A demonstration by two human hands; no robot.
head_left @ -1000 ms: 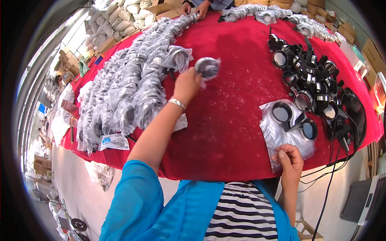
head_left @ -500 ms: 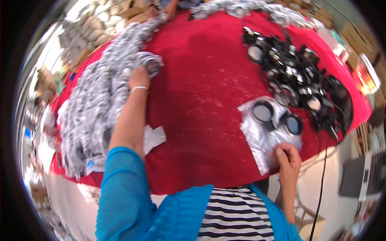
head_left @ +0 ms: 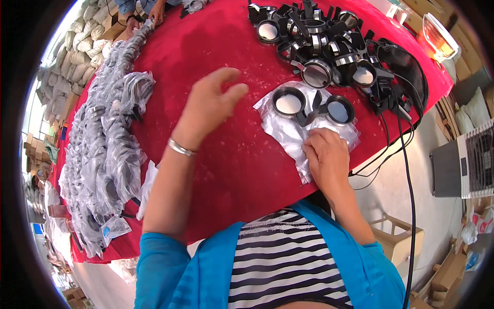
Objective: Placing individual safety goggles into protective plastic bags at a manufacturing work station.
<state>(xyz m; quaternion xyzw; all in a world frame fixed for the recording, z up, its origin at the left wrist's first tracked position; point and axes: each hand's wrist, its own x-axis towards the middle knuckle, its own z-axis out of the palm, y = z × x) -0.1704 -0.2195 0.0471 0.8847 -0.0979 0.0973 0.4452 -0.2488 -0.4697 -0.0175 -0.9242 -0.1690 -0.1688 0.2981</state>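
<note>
My left hand is above the red cloth, its thumb and fingers apart and nothing in them. On the right, my right hand has its fingers bent and pressed together on the near edge of a clear plastic bag, which seems to lie on others like it. Resting on the bag are two round black-rimmed pieces with glassy discs: one with a pale disc and one with a bluish disc. Left of my left hand, a long heap of similar-looking bagged pieces stretches away.
Loose black-rimmed pieces are piled at the far right, beside a black mesh item. A black cable hangs past the table's right edge. A co-worker's hands touch the heap's far end. A stool stands at the lower right.
My left hand has come off the bagged heap, leaving a bagged piece there, and moved right over the cloth. My right hand remains at the bag. The view has shifted.
</note>
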